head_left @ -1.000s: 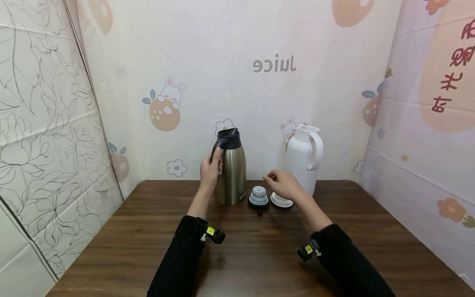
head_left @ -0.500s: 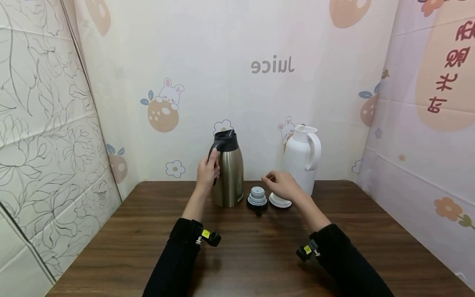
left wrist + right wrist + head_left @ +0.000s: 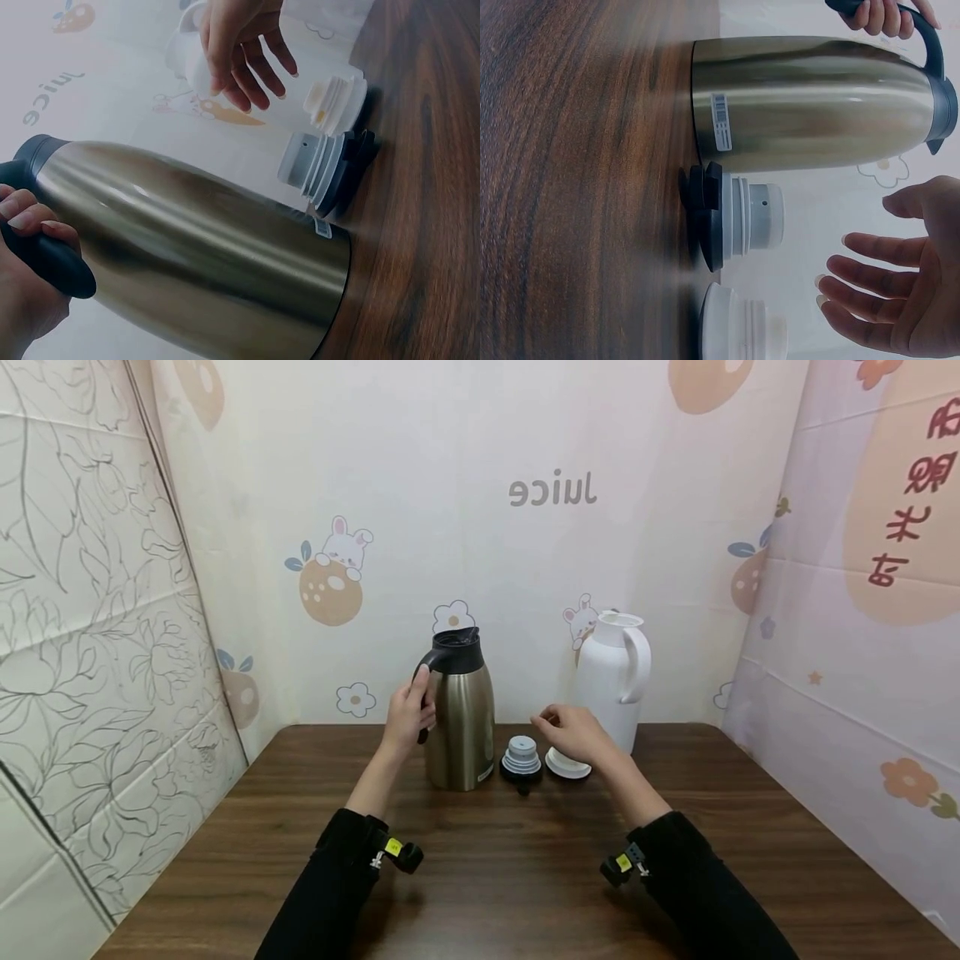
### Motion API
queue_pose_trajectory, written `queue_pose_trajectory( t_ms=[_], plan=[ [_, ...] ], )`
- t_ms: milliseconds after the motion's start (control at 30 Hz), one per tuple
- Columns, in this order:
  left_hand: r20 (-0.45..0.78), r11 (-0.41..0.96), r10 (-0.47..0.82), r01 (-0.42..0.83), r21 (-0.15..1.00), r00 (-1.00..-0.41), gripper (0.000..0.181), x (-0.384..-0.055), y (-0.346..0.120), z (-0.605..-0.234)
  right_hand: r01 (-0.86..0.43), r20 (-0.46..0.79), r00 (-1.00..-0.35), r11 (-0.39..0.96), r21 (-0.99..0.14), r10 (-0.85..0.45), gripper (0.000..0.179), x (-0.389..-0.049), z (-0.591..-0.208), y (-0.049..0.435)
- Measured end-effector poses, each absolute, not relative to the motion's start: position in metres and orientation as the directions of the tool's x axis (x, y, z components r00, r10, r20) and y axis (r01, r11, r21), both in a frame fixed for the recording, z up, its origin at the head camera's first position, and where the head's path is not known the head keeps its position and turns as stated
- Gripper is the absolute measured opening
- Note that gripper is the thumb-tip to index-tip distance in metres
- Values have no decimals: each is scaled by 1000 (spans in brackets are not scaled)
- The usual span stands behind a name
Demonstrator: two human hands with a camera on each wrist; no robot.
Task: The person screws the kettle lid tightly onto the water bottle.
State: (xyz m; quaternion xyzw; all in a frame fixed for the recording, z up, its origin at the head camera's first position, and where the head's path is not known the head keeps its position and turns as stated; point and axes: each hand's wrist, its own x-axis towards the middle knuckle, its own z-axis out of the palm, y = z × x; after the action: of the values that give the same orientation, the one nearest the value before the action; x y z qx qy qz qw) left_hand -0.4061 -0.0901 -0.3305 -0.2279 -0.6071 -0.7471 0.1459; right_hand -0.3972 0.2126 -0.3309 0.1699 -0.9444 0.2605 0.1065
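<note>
My left hand grips the black handle of a gold-brown metal thermos jug, fingers wrapped round it in the left wrist view. The jug stands upright with its black-collared mouth uncovered. Over two stoppers hovers my right hand, its fingers relaxed and slightly bent, holding nothing. Beside the jug lies a grey stopper with a black cap, cap side down. A white stopper rests to its right, partly under the right hand in the head view.
Behind the right hand stands a white thermos jug with its handle turned right and no stopper in its mouth. Printed cloth walls close off the back and sides of the dark wooden table.
My left hand has brought the metal thermos jug a little toward me, and its forearm has shifted back and left. The right hand stays over the stoppers.
</note>
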Motion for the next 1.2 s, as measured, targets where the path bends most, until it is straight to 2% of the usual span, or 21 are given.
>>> queue_pose_trajectory(
  t_ms=[433, 700, 967, 1067, 1200],
  plan=[
    [482, -283, 227, 416, 864, -847, 53, -395, -108, -328, -373, 289, -920, 813, -447, -263, 42, -395, -329, 216],
    [474, -347, 372, 355, 868, -798, 54, -396, -120, -329, -387, 297, -914, 814, -434, -276, 42, -396, -329, 217],
    [477, -383, 541, 302, 873, -693, 53, -395, -135, -330, -377, 286, -919, 815, -441, -270, 44, -394, -329, 217],
    [477, -405, 614, 268, 874, -629, 53, -394, -141, -329, -377, 278, -920, 815, -440, -275, 45, -394, -329, 217],
    [491, -439, 703, 231, 869, -514, 52, -393, -146, -327, -371, 279, -922, 815, -445, -268, 44, -394, -329, 218]
  ],
)
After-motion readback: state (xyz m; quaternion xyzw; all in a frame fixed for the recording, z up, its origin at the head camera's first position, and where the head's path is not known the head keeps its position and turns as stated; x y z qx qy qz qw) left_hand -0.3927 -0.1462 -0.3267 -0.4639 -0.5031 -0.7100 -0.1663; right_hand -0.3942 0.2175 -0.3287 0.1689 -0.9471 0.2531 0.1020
